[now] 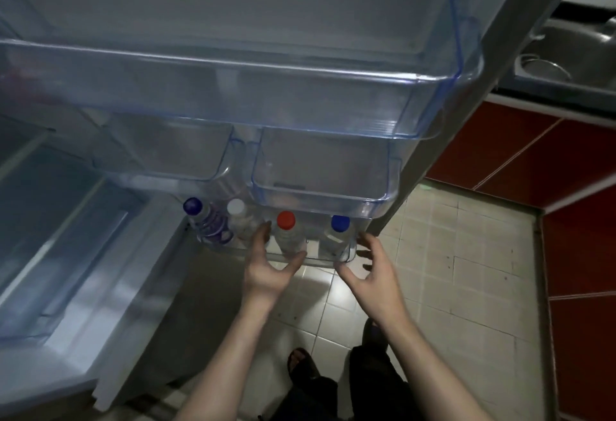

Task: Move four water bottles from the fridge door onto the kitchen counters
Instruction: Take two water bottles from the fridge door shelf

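Several water bottles stand upright in the lowest shelf of the open fridge door: a purple-capped one at the left, then a white-capped one, a red-capped one and a blue-capped one at the right. My left hand is open, its fingers and thumb spread on either side of the red-capped bottle's lower body, near it but not clearly closed. My right hand is open too, fingers curled beside the shelf's right end by the blue-capped bottle.
Clear door shelves hang above the bottles and partly overhang their caps. The fridge interior lies to the left. At the upper right is a steel sink in a dark counter over red cabinets. Tiled floor and my feet are below.
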`<control>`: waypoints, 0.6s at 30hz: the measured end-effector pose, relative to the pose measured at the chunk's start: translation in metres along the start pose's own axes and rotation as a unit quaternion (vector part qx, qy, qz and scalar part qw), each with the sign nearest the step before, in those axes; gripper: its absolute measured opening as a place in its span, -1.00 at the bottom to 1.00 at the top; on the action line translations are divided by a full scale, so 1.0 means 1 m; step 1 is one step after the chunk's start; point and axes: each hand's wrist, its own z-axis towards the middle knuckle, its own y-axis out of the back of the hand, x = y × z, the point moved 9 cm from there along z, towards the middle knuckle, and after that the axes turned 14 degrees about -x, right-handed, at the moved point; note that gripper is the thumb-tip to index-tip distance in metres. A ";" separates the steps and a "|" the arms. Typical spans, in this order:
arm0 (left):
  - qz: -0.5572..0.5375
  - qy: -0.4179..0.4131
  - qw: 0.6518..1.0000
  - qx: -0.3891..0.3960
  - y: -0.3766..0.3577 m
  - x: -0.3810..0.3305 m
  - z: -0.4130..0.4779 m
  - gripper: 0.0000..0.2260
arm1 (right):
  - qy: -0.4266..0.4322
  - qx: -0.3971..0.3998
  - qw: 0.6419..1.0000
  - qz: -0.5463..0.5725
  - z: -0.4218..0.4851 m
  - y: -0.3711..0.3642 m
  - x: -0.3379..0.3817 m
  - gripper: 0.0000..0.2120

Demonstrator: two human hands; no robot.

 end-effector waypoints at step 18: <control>-0.085 0.052 0.995 -0.001 -0.098 0.035 0.072 -0.56 | 0.001 -0.116 0.992 0.042 0.108 -0.059 -0.022 -0.32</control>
